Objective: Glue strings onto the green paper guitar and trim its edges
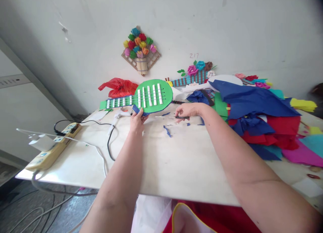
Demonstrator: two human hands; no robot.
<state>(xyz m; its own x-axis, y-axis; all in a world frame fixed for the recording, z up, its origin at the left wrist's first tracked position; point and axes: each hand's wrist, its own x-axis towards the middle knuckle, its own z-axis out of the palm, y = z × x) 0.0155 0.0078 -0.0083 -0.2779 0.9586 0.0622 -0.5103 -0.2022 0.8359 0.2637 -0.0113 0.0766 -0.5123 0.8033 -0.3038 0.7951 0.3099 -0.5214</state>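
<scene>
My left hand (138, 119) grips the lower rim of a green paper guitar (152, 106), holding it up above the table. White rolled strips and dark strings cross its round body and its neck, which points left. Blue paper edges it, and a blue flap shows by my left thumb. To the right, my right hand (185, 111) is closed around the dark handles of a pair of scissors (181, 117). Their thin blades point left, just below the guitar's body and apart from my left hand. Blue paper scraps (167, 131) lie on the table beneath.
A glue gun (121, 113) lies left of my left hand, with a black cable nearby. A power strip (54, 147) with a white plug runs along the left edge. Coloured paper (257, 105) is heaped at the right. A red plastic bag (118, 87) sits behind the guitar's neck.
</scene>
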